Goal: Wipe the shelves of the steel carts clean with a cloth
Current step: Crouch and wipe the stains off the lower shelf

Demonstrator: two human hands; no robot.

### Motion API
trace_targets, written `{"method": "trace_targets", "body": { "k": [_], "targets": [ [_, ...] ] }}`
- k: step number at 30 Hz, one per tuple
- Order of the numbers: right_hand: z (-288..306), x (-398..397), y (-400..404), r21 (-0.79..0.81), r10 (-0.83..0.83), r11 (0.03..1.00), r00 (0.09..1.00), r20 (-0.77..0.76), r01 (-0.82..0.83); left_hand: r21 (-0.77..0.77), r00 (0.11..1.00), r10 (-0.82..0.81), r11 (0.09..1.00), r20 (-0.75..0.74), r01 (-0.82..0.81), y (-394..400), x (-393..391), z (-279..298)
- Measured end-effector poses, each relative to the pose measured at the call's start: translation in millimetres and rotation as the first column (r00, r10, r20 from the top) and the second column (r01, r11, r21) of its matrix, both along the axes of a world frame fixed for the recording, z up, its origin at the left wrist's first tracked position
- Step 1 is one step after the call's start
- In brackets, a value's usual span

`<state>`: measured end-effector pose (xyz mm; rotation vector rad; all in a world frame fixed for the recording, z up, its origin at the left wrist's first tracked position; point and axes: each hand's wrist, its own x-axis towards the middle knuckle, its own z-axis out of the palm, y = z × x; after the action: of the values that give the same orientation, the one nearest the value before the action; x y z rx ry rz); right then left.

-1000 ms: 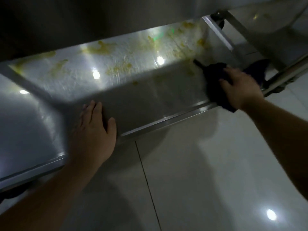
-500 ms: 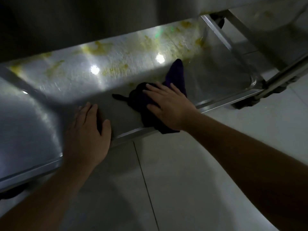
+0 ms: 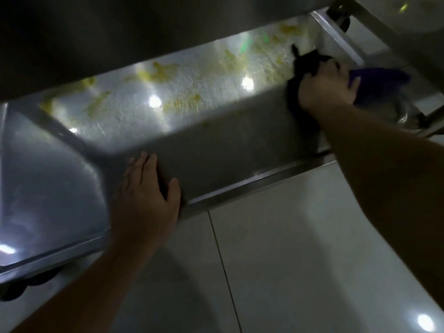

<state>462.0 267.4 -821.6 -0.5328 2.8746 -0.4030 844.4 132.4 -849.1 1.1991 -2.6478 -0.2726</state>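
Our right hand [image 3: 325, 86] presses the dark cloth [image 3: 305, 66] flat on the lower shelf [image 3: 216, 145], at its far right end. Our left hand [image 3: 146, 195] lies flat, fingers spread, on the shelf's near edge. Yellow smears [image 3: 156, 73] streak the shelf's back strip; we risk only spreading them if the cloth skims lightly.
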Motion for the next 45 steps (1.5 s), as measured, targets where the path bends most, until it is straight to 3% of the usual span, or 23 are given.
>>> {"method": "trace_targets", "body": {
  "k": [3,6,8,10,13,17,20,23,26,29,31,33,35,37,39,42,45],
  "targets": [
    [0,73,-40,-0.052,0.292,0.954,0.953,-0.083,-0.296,-0.015,1.0,0.0,1.0,-0.017,0.0,0,0,-1],
    [-4,159,-65,-0.051,0.635,0.765,0.764,-0.113,-0.642,0.01,1.0,0.001,1.0,-0.013,0.0,-2,3,-1],
    [-11,188,-69,-0.044,0.757,0.649,0.65,-0.07,-0.76,0.021,1.0,-0.03,0.999,0.001,0.03,-4,4,0],
    [-11,176,-65,-0.052,0.791,0.606,0.608,-0.061,-0.794,0.04,0.999,-0.032,0.999,0.004,0.032,-5,5,2],
    [-4,113,-45,-0.047,0.693,0.713,0.713,-0.109,-0.7,0.048,0.999,-0.026,0.998,-0.028,0.027,-5,5,3],
    [2,-7,16,-0.031,0.268,0.962,0.958,-0.103,-0.273,0.027,0.999,-0.027,0.999,-0.042,0.028,-4,4,4],
    [5,-51,54,0.041,-0.032,0.999,0.997,-0.071,0.034,0.044,1.0,-0.02,0.999,-0.014,0.02,-3,2,7],
    [5,-40,49,0.058,-0.129,0.99,0.991,-0.035,0.131,0.023,1.0,-0.001,1.0,-0.027,0.002,2,-1,5],
    [0,5,13,0.017,-0.094,0.995,0.995,0.017,0.093,0.003,0.999,0.027,1.0,-0.035,-0.027,7,-4,6],
    [-10,84,-42,-0.021,0.148,0.988,0.986,-0.081,-0.15,0.045,0.999,0.043,0.998,-0.002,-0.043,9,-7,11],
    [-11,141,-82,-0.028,0.403,0.912,0.904,-0.142,-0.41,0.053,0.999,0.044,0.998,0.021,-0.046,9,-8,11],
    [-7,184,-112,-0.012,0.648,0.757,0.752,-0.119,-0.654,0.082,1.0,0.011,0.997,0.014,-0.012,5,-6,10],
    [-4,209,-127,-0.021,0.774,0.631,0.631,-0.05,-0.776,0.179,0.999,-0.026,0.983,-0.032,0.032,1,-2,15],
    [-4,212,-126,-0.04,0.796,0.602,0.604,-0.041,-0.797,0.225,0.997,-0.007,0.974,-0.072,0.023,-4,8,26],
    [-5,202,-117,-0.038,0.761,0.644,0.645,-0.07,-0.764,0.127,0.999,0.025,0.992,-0.025,-0.021,-16,35,33],
    [-5,172,-101,-0.047,0.551,0.828,0.827,-0.108,-0.558,0.026,0.997,0.005,1.0,0.076,-0.007,-47,102,36],
    [-4,164,-97,-0.058,0.298,0.953,0.955,-0.008,-0.298,0.022,0.966,0.067,0.997,0.249,-0.075,-79,174,34]
  ]
}}
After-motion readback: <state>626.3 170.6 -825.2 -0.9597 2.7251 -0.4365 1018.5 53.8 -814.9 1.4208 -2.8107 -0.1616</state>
